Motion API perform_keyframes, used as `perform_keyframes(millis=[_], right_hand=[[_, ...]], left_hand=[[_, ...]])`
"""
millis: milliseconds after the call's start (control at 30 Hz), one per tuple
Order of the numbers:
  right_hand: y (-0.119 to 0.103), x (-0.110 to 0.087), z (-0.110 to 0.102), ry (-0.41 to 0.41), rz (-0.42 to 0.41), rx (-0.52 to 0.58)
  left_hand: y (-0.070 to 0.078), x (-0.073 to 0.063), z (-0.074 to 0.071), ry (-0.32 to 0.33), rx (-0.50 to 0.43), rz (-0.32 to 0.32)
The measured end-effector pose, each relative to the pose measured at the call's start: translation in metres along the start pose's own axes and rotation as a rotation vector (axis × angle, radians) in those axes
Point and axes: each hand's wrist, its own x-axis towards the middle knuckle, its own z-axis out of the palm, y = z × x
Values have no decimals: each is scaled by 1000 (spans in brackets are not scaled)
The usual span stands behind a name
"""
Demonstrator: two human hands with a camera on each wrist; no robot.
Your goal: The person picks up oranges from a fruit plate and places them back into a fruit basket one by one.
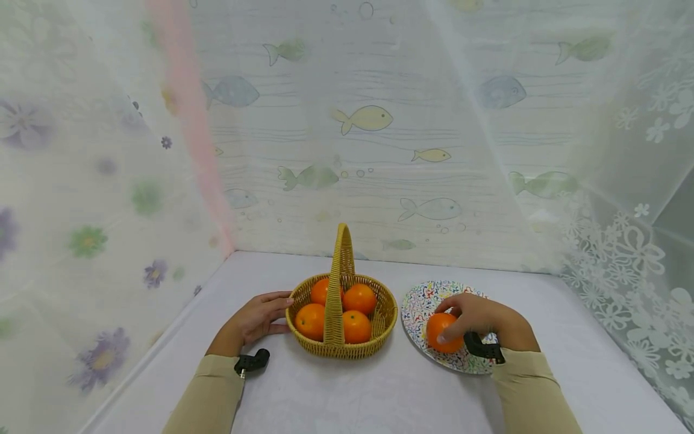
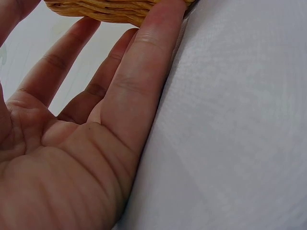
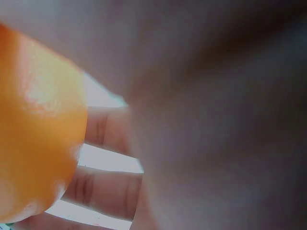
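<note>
A yellow wicker basket (image 1: 334, 351) with a tall arched handle stands mid-table, several oranges (image 1: 310, 322) inside it. At its left side my left hand (image 1: 261, 317) touches the rim and wall with extended fingers; the left wrist view shows fingertips right at the woven wall (image 2: 96, 10). To the right lies a round plate (image 1: 417, 301) with a colourful squiggle pattern. Over it, my right hand (image 1: 477, 316) holds an orange (image 1: 441, 331) between thumb and fingers. That same orange (image 3: 38, 129) fills the left of the right wrist view, with fingers curled around its far side.
A white cloth (image 1: 325, 398) covers the table. Behind it hangs a sheer curtain (image 1: 368, 150) printed with fish, and flower-patterned curtains (image 1: 103, 241) close off the sides. A black wrist-camera mount (image 1: 253, 360) sits on each wrist.
</note>
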Motion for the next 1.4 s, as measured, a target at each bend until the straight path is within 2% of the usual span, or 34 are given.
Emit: perform_keyframes(millis=[267, 533, 833, 1400], right_hand=[[0, 1, -2, 65, -80, -105], [-1, 5, -2, 115, -116, -73], [-4, 7, -3, 188, -144, -133], [-12, 6, -2, 200, -187, -53]], left_hand=[[1, -1, 0, -15, 4, 3], [1, -1, 1, -8, 1, -3], [1, -1, 1, -5, 8, 5], [-1, 2, 1, 15, 11, 3]])
